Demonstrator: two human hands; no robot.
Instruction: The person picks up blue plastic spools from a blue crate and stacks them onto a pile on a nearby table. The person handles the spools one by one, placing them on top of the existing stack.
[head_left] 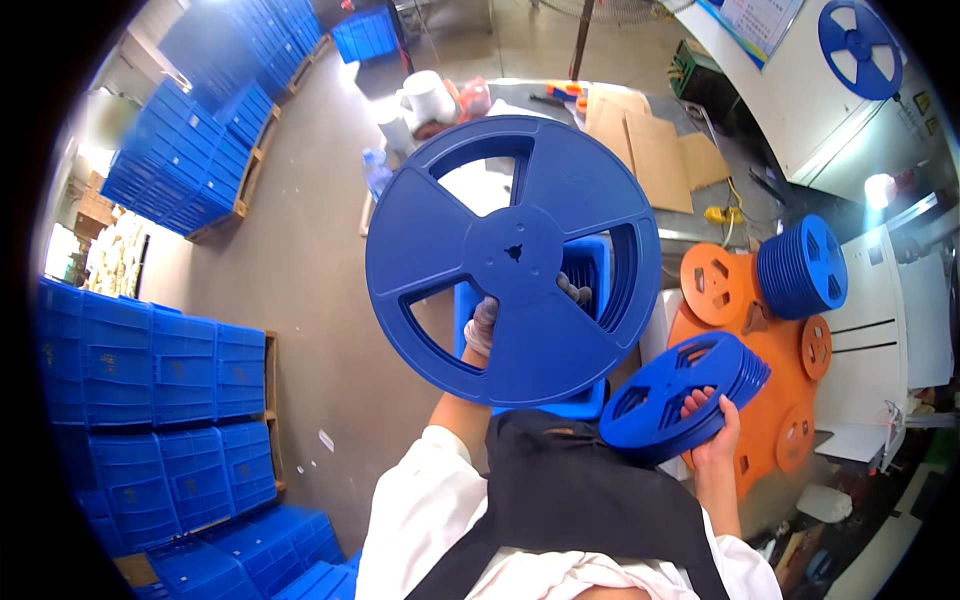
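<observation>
My left hand (pixel 482 325), in a light glove, is closed on a large blue plastic reel (pixel 515 345) with three windows, held up in front of me. Its thumb side shows in the lower left window. Gloved fingertips show through the right window, and the palm is hidden behind the hub. Several rims layered in that window suggest more reels behind. My bare right hand (pixel 712 425) grips a tilted stack of blue reels (pixel 670 385) at my right side, its fingers showing through a window. Behind the large reel stands a blue crate (pixel 585 405), partly hidden, with dark ribbed edges inside.
Right: an orange turntable-like surface (pixel 745 400) with orange discs and an upright stack of blue reels (pixel 820 265). Ahead: a table with cardboard sheets (pixel 655 160) and a bottle (pixel 376 170). Left: stacked blue crates (pixel 170 370) on pallets. One blue reel (pixel 858 48) is at a white panel.
</observation>
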